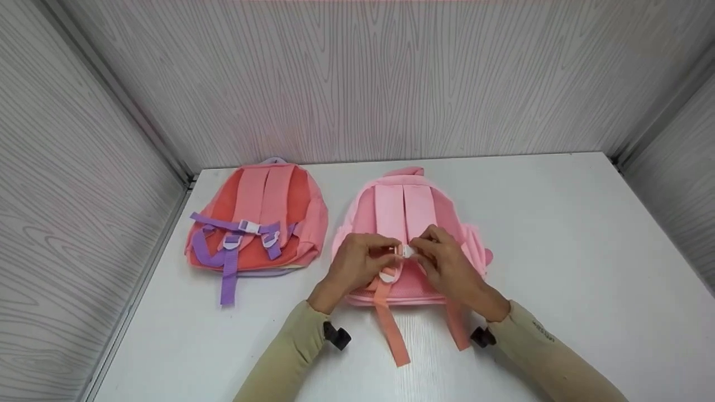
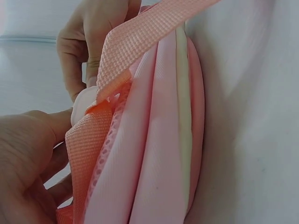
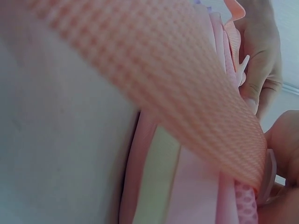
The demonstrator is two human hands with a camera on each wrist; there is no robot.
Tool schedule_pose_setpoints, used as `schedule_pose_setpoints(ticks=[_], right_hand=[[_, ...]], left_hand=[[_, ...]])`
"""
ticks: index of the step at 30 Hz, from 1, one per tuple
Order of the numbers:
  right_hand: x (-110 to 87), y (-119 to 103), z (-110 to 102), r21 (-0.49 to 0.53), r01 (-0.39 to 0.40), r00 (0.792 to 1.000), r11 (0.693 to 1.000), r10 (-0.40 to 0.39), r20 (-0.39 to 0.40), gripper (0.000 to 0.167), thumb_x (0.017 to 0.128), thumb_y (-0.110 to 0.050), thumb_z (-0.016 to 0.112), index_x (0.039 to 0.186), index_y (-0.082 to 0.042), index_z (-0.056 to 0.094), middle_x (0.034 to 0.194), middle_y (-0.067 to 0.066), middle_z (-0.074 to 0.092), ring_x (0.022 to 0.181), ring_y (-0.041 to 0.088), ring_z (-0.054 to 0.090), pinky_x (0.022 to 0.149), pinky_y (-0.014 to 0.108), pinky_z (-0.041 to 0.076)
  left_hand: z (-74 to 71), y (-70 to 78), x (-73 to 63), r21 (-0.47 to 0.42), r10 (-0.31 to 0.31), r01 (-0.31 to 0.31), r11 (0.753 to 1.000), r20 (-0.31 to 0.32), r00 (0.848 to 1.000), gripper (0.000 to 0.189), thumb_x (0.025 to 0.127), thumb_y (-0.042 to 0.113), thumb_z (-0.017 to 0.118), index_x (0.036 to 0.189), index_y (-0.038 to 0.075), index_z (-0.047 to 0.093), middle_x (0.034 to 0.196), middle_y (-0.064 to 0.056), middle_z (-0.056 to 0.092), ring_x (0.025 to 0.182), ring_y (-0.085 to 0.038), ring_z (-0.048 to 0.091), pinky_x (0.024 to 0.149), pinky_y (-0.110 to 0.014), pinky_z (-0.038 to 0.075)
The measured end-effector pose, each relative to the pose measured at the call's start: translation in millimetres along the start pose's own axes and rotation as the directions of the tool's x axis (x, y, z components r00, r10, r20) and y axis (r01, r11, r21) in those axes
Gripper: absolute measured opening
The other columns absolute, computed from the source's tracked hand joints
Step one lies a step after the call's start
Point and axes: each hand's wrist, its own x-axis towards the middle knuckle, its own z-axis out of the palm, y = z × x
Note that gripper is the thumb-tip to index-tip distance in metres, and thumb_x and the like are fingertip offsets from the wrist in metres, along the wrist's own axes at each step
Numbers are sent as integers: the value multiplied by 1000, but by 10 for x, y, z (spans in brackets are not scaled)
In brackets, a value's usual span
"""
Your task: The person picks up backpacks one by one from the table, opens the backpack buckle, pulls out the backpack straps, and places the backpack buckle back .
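Observation:
A pink backpack (image 1: 416, 286) lies with its shoulder straps facing up. Over its middle, my left hand (image 1: 357, 261) pinches the orange webbing end of a chest strap between thumb and fingertips. From the other side my right hand (image 1: 449, 271) pinches a white buckle (image 1: 408, 251), the two hands' fingertips close together. Just below the left fingers sits a white strap adjuster (image 1: 386, 277). Orange webbing tails (image 1: 392, 335) hang toward the front. In the left wrist view, an orange strap (image 2: 140, 39) crosses the bag's side; fingers hide part of the buckle.
A second backpack (image 1: 307, 192), coral and pink, lies to the left, its purple strap (image 1: 229, 279) hanging onto the white table (image 1: 558, 251). A white buckle (image 1: 249, 226) joins its chest strap. Wood-grain panels (image 1: 363, 84) stand behind and at both sides.

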Motion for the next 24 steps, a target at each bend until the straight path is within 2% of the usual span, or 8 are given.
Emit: schedule_pose_setpoints(ticks=[10,17,24], right_hand=[[-30,-14,-36,59,-117,993,991,115,41,26,96,1,77,121,-4,79,96,5,57,80,10,50,69,21,46],[-26,-28,-76,77,-155,987,985,150,57,25,95,1,77,119,-4,80,95,3,58,79,11,51,67,21,46],[-11,-36,-101,90,-147,989,985,143,48,23,94,-1,79,117,-5,80,94,3,58,78,10,51,65,21,46]], left_hand=[[10,4,-8,-12,-6,6,1000,-13,1000,25,92,18,85,117,12,84,111,-3,82,96,-15,76,86,-34,62],[-7,9,-11,-14,-14,14,1000,-6,1000,26,93,21,84,118,12,84,113,-2,82,96,-12,74,87,-32,62],[-38,12,-30,-23,-10,10,1000,-16,1000,25,94,16,84,118,12,83,111,-3,82,93,-12,73,85,-34,62]])
